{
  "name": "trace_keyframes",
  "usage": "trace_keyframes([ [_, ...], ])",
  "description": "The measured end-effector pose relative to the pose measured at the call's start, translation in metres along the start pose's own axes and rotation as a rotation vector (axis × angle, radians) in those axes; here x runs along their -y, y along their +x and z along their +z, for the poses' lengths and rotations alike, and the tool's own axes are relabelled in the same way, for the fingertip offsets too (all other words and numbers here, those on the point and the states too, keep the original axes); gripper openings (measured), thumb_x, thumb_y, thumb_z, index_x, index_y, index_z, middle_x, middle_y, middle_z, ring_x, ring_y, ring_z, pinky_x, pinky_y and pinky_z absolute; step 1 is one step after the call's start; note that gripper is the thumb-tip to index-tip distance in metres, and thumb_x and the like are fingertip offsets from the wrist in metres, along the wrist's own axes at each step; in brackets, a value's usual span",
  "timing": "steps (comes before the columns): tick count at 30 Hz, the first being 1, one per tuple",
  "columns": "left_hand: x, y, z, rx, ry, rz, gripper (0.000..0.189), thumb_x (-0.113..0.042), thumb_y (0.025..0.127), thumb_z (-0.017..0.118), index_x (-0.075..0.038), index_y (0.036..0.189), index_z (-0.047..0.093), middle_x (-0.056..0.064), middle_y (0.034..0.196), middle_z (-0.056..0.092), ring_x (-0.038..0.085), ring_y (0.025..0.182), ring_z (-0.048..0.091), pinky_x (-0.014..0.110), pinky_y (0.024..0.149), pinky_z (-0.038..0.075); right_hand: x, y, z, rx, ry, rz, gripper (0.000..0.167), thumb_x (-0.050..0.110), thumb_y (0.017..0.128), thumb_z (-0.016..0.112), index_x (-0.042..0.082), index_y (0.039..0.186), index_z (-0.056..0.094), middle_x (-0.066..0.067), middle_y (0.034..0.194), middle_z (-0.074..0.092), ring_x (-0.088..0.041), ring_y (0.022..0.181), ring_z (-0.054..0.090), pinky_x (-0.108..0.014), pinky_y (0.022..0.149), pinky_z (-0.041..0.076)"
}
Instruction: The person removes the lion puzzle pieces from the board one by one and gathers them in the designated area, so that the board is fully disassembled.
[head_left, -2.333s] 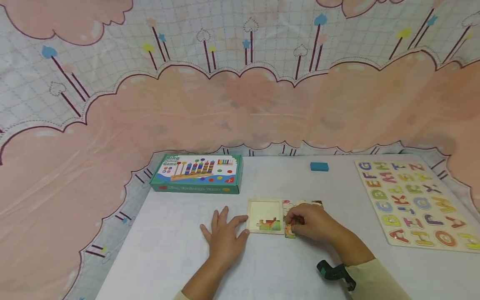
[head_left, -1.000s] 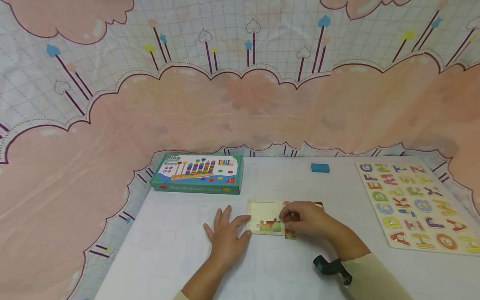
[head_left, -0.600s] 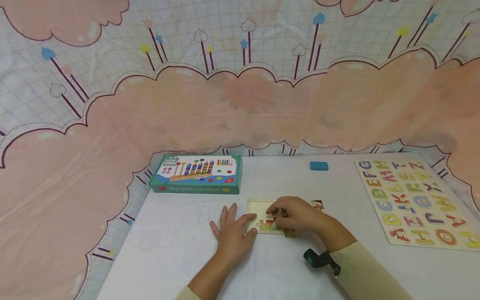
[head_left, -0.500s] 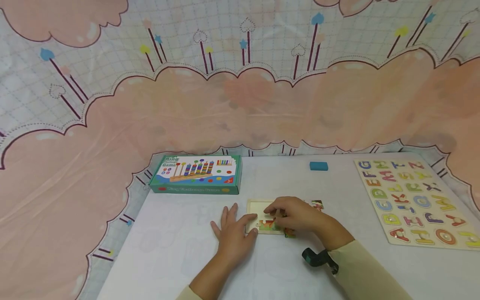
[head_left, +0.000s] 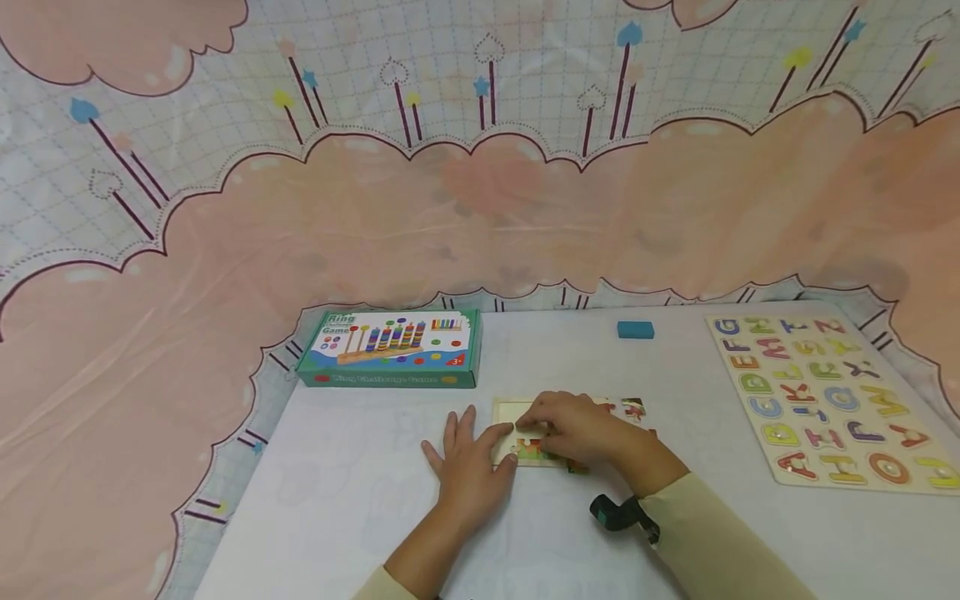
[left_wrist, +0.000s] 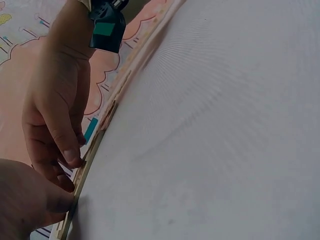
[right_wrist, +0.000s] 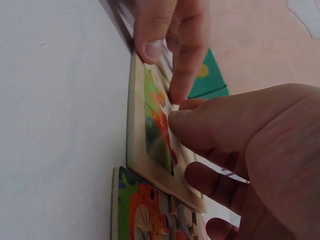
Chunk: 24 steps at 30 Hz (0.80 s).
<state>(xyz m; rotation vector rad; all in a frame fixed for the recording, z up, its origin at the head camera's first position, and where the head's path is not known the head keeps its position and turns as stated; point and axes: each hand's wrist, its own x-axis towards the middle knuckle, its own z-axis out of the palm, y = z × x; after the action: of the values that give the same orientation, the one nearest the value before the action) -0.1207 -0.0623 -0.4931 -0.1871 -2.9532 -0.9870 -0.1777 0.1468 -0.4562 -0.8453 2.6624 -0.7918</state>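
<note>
A small wooden puzzle tray (head_left: pixel 504 410) lies on the white table, with orange-and-green picture pieces (right_wrist: pixel 161 122) set along its near side. My left hand (head_left: pixel 467 477) rests at the tray's left side, thumb and index finger on its frame, the other fingers spread. Over the tray's middle, my right hand (head_left: pixel 577 427) has its thumb and fingers bent towards each other; I cannot tell whether a piece is between them. Just right of the tray lie several more puzzle pieces (head_left: pixel 633 409), one with an orange animal (right_wrist: pixel 145 210). The right hand partly hides them in the head view.
A green ring-game box (head_left: pixel 390 348) lies at the back left. A blue block (head_left: pixel 635 330) is at the back, right of centre. On the right lies an alphabet board (head_left: pixel 825 412) with coloured letters. A black wrist camera (head_left: pixel 624 515) is strapped at my right sleeve.
My right hand has moved left from the loose pieces to over the tray, uncovering pieces on the right. My left hand has shifted slightly right, its fingertips further onto the tray.
</note>
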Motion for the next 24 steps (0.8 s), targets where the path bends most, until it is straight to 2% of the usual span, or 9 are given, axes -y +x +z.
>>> trace_keyframes([
  [5,-0.0014,0.0010,0.0002,-0.001,-0.008,-0.017,0.039,-0.025,0.095,0.074,-0.019,0.133,0.073,0.025,0.167,0.033,0.052,0.160,0.010,0.085,0.111,-0.012,0.0035,0.0012,0.0003,0.014,-0.017,0.003,0.033,0.008,0.095,0.077,0.019,0.127,0.079,0.007,0.118,0.069,-0.014,0.102,0.062,-0.045,0.089,0.045],
  [12,-0.0027,0.0007,0.0001,0.000,-0.018,-0.010,0.041,-0.027,0.094,0.075,-0.018,0.133,0.073,0.026,0.167,0.033,0.052,0.159,0.011,0.084,0.111,-0.013,0.0027,0.0055,0.0011,0.039,-0.017,0.060,0.037,0.005,0.093,0.080,0.021,0.127,0.079,0.008,0.115,0.066,-0.011,0.094,0.059,-0.044,0.089,0.047],
  [24,-0.0021,0.0011,-0.0017,0.014,-0.007,-0.031,0.046,-0.027,0.089,0.077,-0.017,0.134,0.073,0.025,0.168,0.033,0.051,0.160,0.011,0.084,0.112,-0.012,0.0046,0.0073,0.0012,0.078,0.007,0.058,0.033,0.004,0.094,0.078,0.028,0.115,0.081,0.009,0.112,0.064,-0.014,0.101,0.059,-0.049,0.094,0.047],
])
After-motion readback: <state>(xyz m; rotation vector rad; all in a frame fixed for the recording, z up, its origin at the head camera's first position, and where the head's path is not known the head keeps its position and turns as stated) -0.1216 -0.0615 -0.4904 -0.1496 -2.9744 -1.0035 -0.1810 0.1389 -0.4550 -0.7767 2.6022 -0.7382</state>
